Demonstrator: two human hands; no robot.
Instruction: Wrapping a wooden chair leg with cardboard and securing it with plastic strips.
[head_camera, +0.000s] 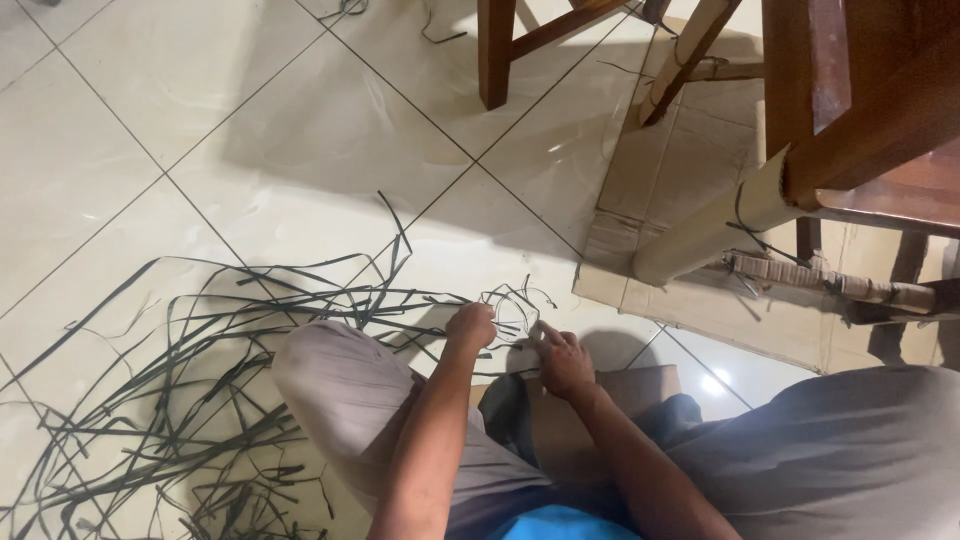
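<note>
Seated on the tiled floor, I reach both arms forward over my bent left knee (340, 390). My left hand (471, 327) is closed around thin dark strips (515, 305) that loop between my hands. My right hand (563, 358) pinches the other side of the same loop, a little lower and to the right. A large tangle of long dark flat strips (190, 410) spreads over the floor to the left of my knee.
Flattened cardboard (680, 190) lies on the tiles ahead right, under wooden chair legs (495, 50). One chair leg is wrapped in a cardboard tube (710, 230). A small cardboard piece (640, 385) lies by my right forearm. White tile floor (120, 130) stretches left.
</note>
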